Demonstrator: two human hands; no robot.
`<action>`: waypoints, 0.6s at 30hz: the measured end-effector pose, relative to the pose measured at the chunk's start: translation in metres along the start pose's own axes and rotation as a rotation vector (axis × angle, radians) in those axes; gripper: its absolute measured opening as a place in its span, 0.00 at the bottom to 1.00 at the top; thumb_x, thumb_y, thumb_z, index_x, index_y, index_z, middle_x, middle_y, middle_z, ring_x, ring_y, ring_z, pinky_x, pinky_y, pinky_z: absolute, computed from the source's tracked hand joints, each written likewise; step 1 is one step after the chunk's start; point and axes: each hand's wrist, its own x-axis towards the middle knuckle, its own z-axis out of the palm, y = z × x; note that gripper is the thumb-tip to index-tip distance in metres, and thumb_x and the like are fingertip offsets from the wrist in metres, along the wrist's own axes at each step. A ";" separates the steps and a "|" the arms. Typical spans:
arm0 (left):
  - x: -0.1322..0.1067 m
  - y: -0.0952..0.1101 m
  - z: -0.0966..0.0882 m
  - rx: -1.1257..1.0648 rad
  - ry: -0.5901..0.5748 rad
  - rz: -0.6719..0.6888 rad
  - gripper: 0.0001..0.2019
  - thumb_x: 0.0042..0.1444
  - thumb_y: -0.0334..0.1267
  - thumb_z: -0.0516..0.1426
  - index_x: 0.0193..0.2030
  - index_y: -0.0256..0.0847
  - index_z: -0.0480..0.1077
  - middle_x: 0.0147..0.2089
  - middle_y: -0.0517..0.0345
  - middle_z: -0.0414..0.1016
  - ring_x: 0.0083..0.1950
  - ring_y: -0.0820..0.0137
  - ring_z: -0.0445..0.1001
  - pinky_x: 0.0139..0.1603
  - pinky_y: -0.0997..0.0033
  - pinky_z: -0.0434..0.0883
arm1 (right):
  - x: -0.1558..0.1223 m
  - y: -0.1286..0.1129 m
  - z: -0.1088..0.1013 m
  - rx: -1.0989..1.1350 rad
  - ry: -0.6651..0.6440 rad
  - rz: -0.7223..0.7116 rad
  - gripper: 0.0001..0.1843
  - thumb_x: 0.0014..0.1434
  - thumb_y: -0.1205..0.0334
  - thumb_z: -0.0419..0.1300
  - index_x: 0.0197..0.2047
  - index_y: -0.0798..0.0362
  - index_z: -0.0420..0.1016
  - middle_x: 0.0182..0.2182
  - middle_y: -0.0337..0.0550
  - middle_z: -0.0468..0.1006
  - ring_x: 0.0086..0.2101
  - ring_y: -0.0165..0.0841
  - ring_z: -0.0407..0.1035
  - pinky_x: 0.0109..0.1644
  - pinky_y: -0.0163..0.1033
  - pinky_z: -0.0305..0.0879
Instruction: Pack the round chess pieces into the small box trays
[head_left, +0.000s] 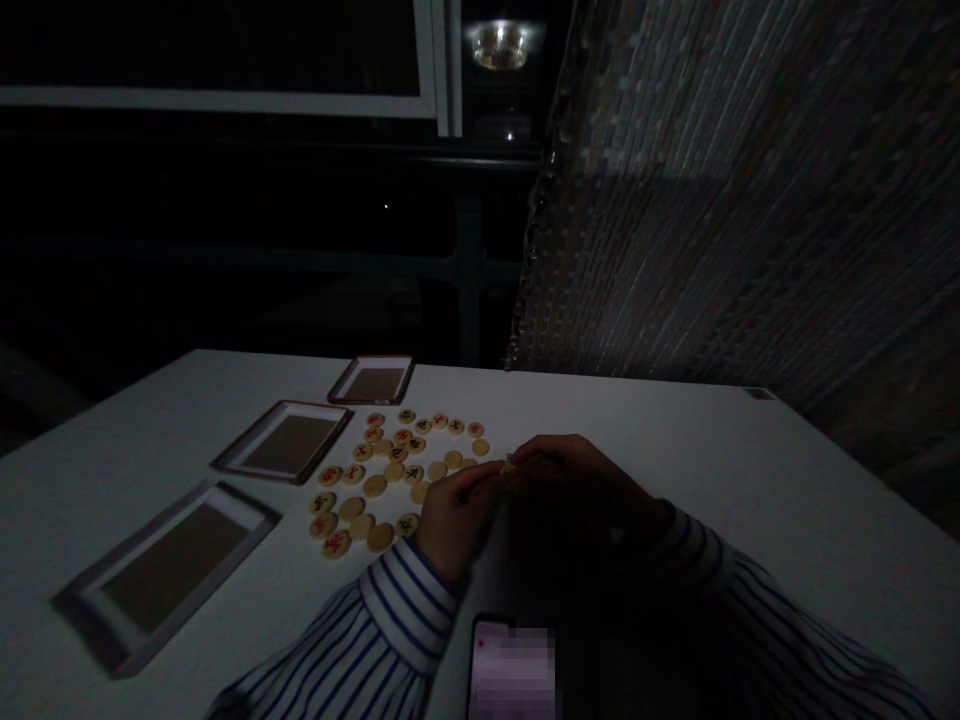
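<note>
My left hand (pixel 456 515) and my right hand (pixel 576 478) meet over the table, fingertips pinched together. Between them is a small pale and reddish thing (pixel 508 467), too small and dim to name. Left of my hands, round wooden Chinese chess pieces (pixel 375 486) lie loosely spread. Some show red or black characters, others a plain face. My left hand hides part of the nearest pieces. Deep shadow covers much of my right hand and the table below it.
Three shallow rectangular trays or box lids stand at the left: a near one (pixel 124 655), a middle one (pixel 300 478) and a far one (pixel 370 402). A lit phone (pixel 491 680) lies at the white table's (pixel 675 420) front. A bead curtain (pixel 645 250) hangs behind.
</note>
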 end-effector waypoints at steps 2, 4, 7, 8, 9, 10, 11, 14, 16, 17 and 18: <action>0.000 0.001 0.000 0.020 0.017 0.009 0.11 0.43 0.38 0.59 0.34 0.36 0.75 0.34 0.52 0.78 0.36 0.68 0.74 0.40 0.70 0.70 | 0.000 -0.001 0.000 0.008 0.012 0.006 0.13 0.49 0.56 0.58 0.36 0.54 0.72 0.31 0.41 0.77 0.32 0.31 0.71 0.35 0.36 0.66; 0.000 0.003 0.000 0.019 0.034 0.005 0.11 0.43 0.38 0.60 0.34 0.36 0.74 0.33 0.53 0.78 0.35 0.68 0.74 0.39 0.71 0.71 | 0.000 -0.003 0.000 0.006 0.025 0.014 0.13 0.49 0.56 0.58 0.36 0.54 0.72 0.30 0.41 0.76 0.31 0.31 0.70 0.34 0.35 0.66; -0.001 0.005 0.000 -0.019 0.023 -0.019 0.12 0.43 0.39 0.60 0.35 0.36 0.73 0.33 0.53 0.78 0.35 0.69 0.75 0.37 0.72 0.71 | 0.000 -0.007 0.000 0.016 0.049 0.029 0.13 0.49 0.56 0.58 0.36 0.54 0.72 0.29 0.41 0.76 0.30 0.31 0.70 0.33 0.35 0.66; -0.001 0.005 0.000 -0.036 0.009 -0.022 0.12 0.43 0.39 0.59 0.35 0.36 0.73 0.33 0.53 0.77 0.35 0.69 0.75 0.37 0.73 0.71 | 0.000 -0.007 0.000 0.028 0.057 0.038 0.13 0.49 0.56 0.58 0.36 0.55 0.72 0.29 0.42 0.76 0.30 0.31 0.70 0.33 0.35 0.66; -0.001 0.005 0.001 -0.056 -0.007 -0.022 0.12 0.43 0.39 0.59 0.36 0.36 0.73 0.33 0.53 0.77 0.35 0.69 0.75 0.37 0.73 0.71 | 0.000 -0.007 0.001 0.041 0.063 0.045 0.13 0.48 0.56 0.59 0.35 0.55 0.72 0.29 0.42 0.76 0.30 0.30 0.70 0.33 0.35 0.66; -0.001 0.004 0.001 -0.077 -0.023 -0.024 0.12 0.43 0.39 0.60 0.36 0.36 0.73 0.33 0.53 0.77 0.35 0.69 0.75 0.37 0.73 0.70 | 0.001 -0.007 0.001 0.056 0.067 0.049 0.13 0.48 0.56 0.59 0.35 0.55 0.72 0.29 0.42 0.76 0.30 0.30 0.70 0.33 0.35 0.66; -0.001 0.003 0.001 -0.099 -0.034 -0.033 0.12 0.43 0.39 0.60 0.35 0.36 0.73 0.33 0.53 0.77 0.35 0.69 0.75 0.37 0.73 0.70 | 0.001 -0.006 0.001 0.068 0.067 0.050 0.13 0.48 0.55 0.59 0.35 0.55 0.71 0.29 0.42 0.76 0.30 0.31 0.70 0.33 0.35 0.66; -0.001 0.002 0.001 -0.152 -0.030 -0.075 0.12 0.41 0.38 0.61 0.34 0.36 0.72 0.32 0.52 0.77 0.34 0.69 0.75 0.35 0.73 0.70 | 0.000 -0.003 0.002 0.083 0.046 0.036 0.13 0.48 0.55 0.59 0.36 0.54 0.71 0.30 0.42 0.76 0.31 0.31 0.70 0.34 0.35 0.66; -0.001 0.003 0.001 -0.161 -0.017 -0.092 0.12 0.40 0.38 0.61 0.33 0.36 0.73 0.31 0.53 0.77 0.33 0.69 0.75 0.35 0.73 0.70 | 0.000 -0.002 0.003 0.088 0.034 0.031 0.13 0.49 0.55 0.59 0.37 0.54 0.71 0.31 0.42 0.76 0.32 0.31 0.70 0.35 0.35 0.66; -0.001 0.004 0.001 -0.164 -0.010 -0.092 0.12 0.39 0.38 0.61 0.33 0.36 0.73 0.30 0.53 0.77 0.33 0.70 0.75 0.35 0.73 0.70 | 0.000 -0.002 0.003 0.088 0.033 0.029 0.14 0.48 0.55 0.59 0.37 0.54 0.71 0.31 0.42 0.76 0.32 0.31 0.70 0.35 0.35 0.66; -0.001 0.006 0.001 -0.164 -0.003 -0.090 0.12 0.39 0.38 0.61 0.32 0.36 0.73 0.30 0.53 0.77 0.33 0.70 0.75 0.35 0.73 0.70 | 0.000 -0.002 0.003 0.089 0.033 0.027 0.14 0.48 0.55 0.59 0.36 0.54 0.71 0.31 0.42 0.76 0.32 0.31 0.70 0.35 0.35 0.66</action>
